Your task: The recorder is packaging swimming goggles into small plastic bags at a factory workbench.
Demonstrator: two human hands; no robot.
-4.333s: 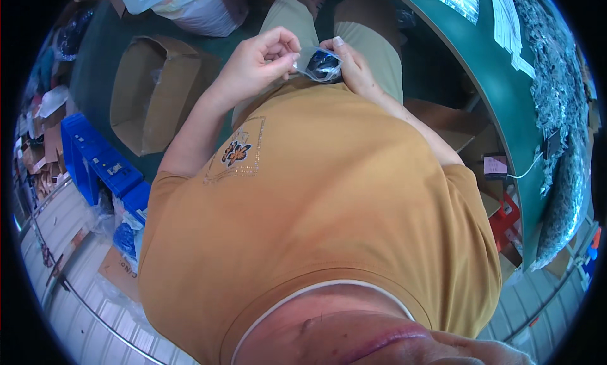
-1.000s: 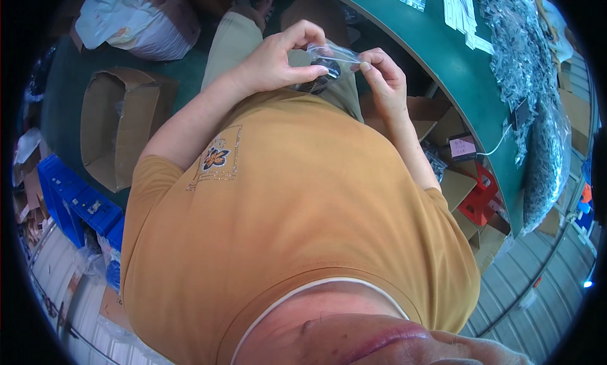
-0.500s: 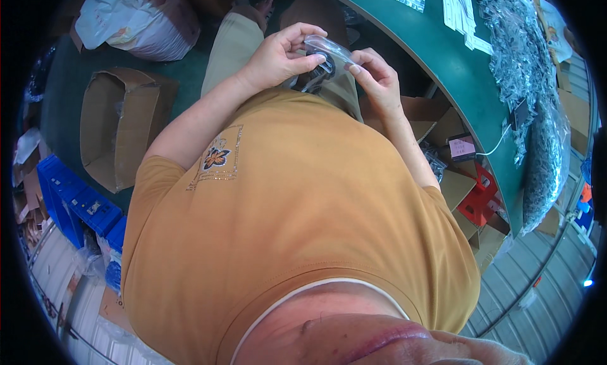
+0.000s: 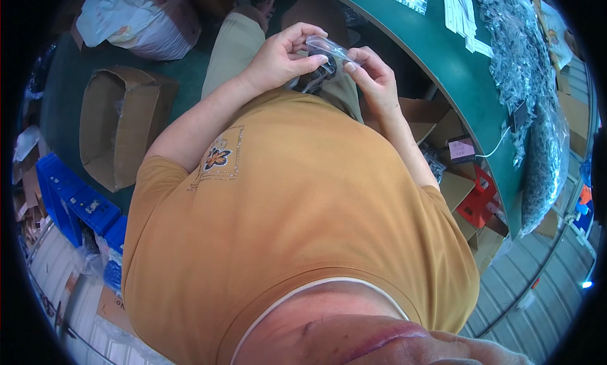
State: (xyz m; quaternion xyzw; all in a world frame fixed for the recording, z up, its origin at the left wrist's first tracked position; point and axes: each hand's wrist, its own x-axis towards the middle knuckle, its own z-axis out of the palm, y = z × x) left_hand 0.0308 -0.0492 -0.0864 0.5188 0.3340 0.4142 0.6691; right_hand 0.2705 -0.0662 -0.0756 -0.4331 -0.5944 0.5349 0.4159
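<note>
A small clear plastic bag [image 4: 327,47] with a dark item [image 4: 324,69] in it is stretched between my two hands, over my lap. My left hand [image 4: 286,56] pinches the bag's left side, its thumb lying across the dark item. At the bag's right end, the thumb and fingers of my right hand [image 4: 373,75] are closed on the plastic. Exactly what the dark item is cannot be made out; it looks black and rounded, with a light metallic part.
A green table [image 4: 436,68] curves along the right, bearing a heap of clear packets [image 4: 515,55] and white paper strips [image 4: 459,14]. Beneath it are cardboard boxes and a red holder [image 4: 478,198]. To the left stand an open carton [image 4: 117,128], a white sack [image 4: 136,23] and blue bins [image 4: 82,197].
My right hand has shifted very slightly left and up along the bag's edge. The left hand keeps its hold, and the bag stays in nearly the same place.
</note>
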